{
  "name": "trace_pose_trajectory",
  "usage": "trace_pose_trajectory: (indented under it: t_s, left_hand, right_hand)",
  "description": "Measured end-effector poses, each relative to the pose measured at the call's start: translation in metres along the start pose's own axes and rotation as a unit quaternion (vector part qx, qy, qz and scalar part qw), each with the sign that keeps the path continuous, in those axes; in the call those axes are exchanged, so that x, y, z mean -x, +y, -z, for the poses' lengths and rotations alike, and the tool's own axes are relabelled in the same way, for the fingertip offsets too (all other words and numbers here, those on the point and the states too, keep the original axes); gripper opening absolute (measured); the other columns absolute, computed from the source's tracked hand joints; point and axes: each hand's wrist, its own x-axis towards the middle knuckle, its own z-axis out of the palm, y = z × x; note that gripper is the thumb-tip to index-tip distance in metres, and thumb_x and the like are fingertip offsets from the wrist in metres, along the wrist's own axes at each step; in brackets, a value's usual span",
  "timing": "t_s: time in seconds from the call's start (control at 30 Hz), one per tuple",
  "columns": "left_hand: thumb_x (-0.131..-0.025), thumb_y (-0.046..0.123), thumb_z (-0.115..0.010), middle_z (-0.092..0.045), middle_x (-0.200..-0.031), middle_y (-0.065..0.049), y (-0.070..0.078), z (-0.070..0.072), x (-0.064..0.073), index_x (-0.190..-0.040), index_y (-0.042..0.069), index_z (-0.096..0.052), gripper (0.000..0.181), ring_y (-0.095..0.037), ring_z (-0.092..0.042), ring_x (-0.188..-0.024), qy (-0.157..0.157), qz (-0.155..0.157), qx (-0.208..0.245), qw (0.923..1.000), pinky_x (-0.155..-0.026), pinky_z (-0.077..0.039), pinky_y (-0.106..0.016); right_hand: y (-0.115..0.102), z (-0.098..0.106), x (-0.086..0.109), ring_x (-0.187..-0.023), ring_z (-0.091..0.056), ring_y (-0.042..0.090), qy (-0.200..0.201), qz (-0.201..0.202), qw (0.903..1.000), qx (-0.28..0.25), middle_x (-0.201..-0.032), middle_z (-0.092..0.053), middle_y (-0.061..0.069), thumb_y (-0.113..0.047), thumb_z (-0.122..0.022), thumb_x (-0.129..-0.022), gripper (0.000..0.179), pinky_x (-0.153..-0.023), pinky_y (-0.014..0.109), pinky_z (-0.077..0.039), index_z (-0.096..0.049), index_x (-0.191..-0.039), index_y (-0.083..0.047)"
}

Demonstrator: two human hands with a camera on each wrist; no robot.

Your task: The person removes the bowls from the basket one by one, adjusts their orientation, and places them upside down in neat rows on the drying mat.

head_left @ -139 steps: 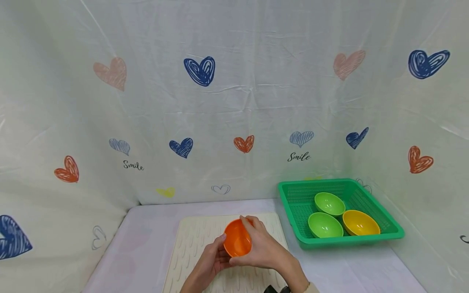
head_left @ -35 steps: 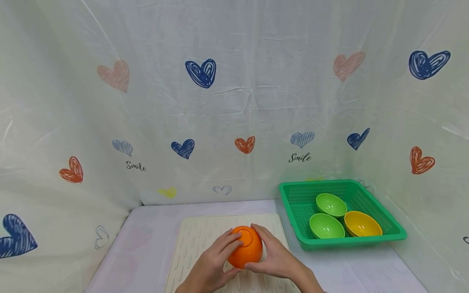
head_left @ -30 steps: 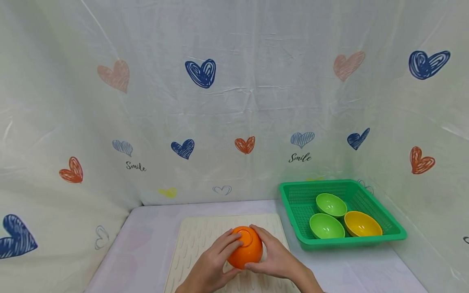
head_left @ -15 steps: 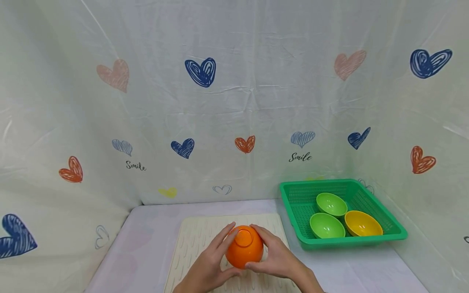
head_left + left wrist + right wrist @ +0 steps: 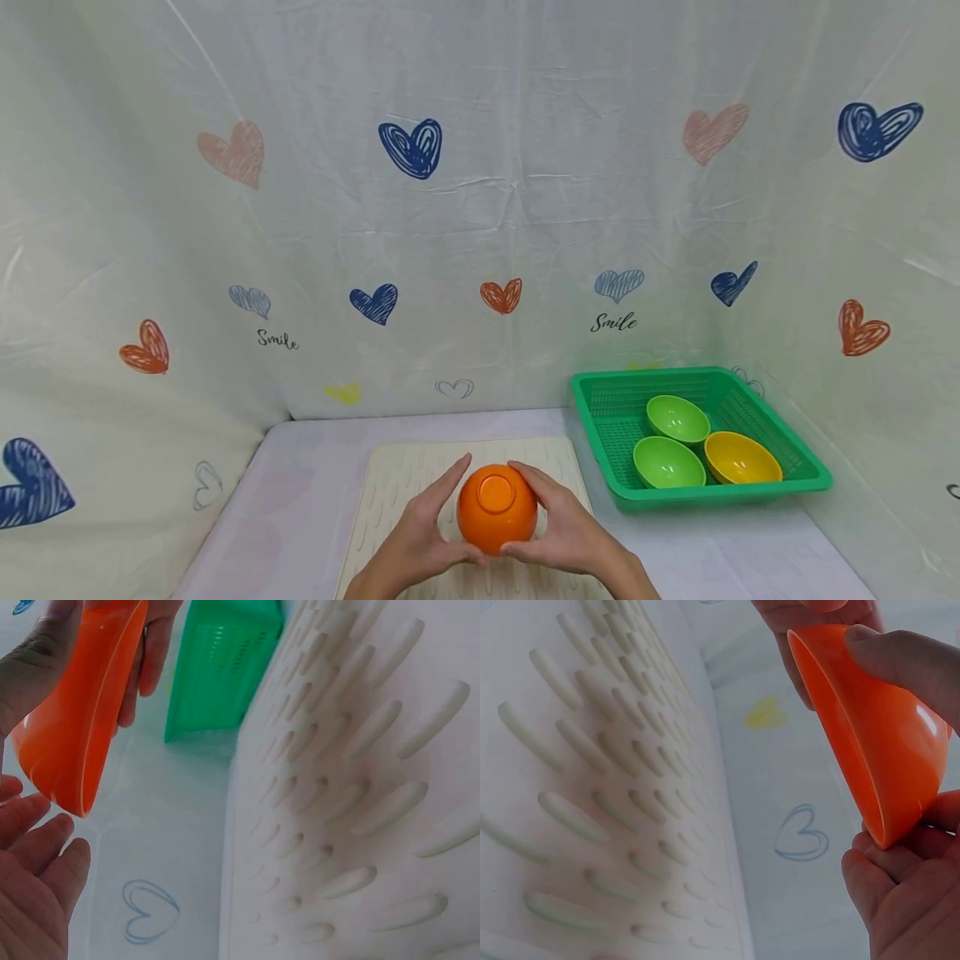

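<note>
With both hands, left (image 5: 411, 546) and right (image 5: 566, 533), our fingers grasping the upturned orange bowl (image 5: 497, 507) at lower centre above the ribbed mat (image 5: 390, 500), its smooth sides could slip.

Right hand (image 5: 900, 900) grips orange bowl (image 5: 877, 742) above ridged mat (image 5: 585, 787)

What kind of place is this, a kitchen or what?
Probably a staged tabletop booth, not a real kitchen: a heart-print sheet walls in the table, which bears only a ridged mat and a green basket of plastic bowls.
</note>
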Motion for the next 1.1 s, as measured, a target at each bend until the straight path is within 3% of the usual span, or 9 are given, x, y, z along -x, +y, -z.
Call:
trace_pose_trajectory:
  t_s: [0.3, 0.53, 0.67, 0.87, 1.1]
  left_hand:
    - [-0.067, 0.047, -0.083, -0.052, -0.141, -0.004, -0.004, -0.002, 0.001, -0.144, 0.012, -0.044, 0.094, -0.023, -0.056, -0.126, 0.010, -0.038, 0.005, 0.9992, -0.096, -0.051, -0.041]
    - [-0.068, 0.046, -0.084, -0.055, -0.139, -0.003, -0.007, -0.002, 0.001, -0.142, 0.011, -0.047, 0.090, -0.021, -0.058, -0.123, 0.027, -0.043, -0.001, 0.9987, -0.095, -0.052, -0.039]
    - [-0.067, 0.047, -0.084, -0.055, -0.139, 0.000, -0.011, -0.001, 0.002, -0.142, 0.012, -0.047, 0.091, -0.020, -0.058, -0.123, 0.043, -0.037, -0.004, 0.9984, -0.094, -0.052, -0.039]
    - [-0.065, 0.048, -0.084, -0.057, -0.137, -0.006, -0.017, 0.003, 0.005, -0.140, 0.009, -0.049, 0.091, -0.020, -0.059, -0.122, 0.058, -0.014, -0.018, 0.9981, -0.093, -0.053, -0.038]
    - [-0.063, 0.051, -0.084, -0.059, -0.135, -0.003, -0.026, 0.009, 0.012, -0.138, 0.010, -0.051, 0.092, -0.019, -0.059, -0.120, 0.063, 0.020, -0.042, 0.9969, -0.091, -0.054, -0.039]
  right_hand:
    - [0.000, -0.004, -0.001, -0.127, -0.052, 0.015, -0.007, -0.009, 0.9999, -0.008, -0.145, -0.045, -0.005, -0.056, -0.079, -0.071, 0.094, -0.101, 0.036, -0.048, -0.035, -0.147, -0.023]
    - [-0.001, -0.005, -0.002, -0.132, -0.049, 0.022, 0.010, 0.020, 0.9984, 0.053, -0.149, -0.044, 0.001, -0.060, -0.076, -0.072, 0.097, -0.102, 0.048, -0.046, -0.033, -0.149, -0.018]
    - [-0.002, -0.008, -0.005, -0.132, -0.048, 0.026, 0.027, 0.049, 0.9959, 0.071, -0.150, -0.041, 0.007, -0.055, -0.077, -0.074, 0.096, -0.100, 0.049, -0.047, -0.033, -0.149, -0.014]
    - [-0.004, -0.014, -0.012, -0.127, -0.052, 0.022, 0.056, 0.088, 0.9919, 0.073, -0.144, -0.046, 0.005, -0.048, -0.080, -0.074, 0.086, -0.097, 0.043, -0.051, -0.045, -0.143, -0.010]
    - [-0.003, -0.025, -0.022, -0.129, -0.051, 0.022, 0.037, 0.071, 0.9939, 0.075, -0.147, -0.045, 0.003, -0.048, -0.079, -0.075, 0.086, -0.098, 0.043, -0.050, -0.043, -0.145, -0.012]
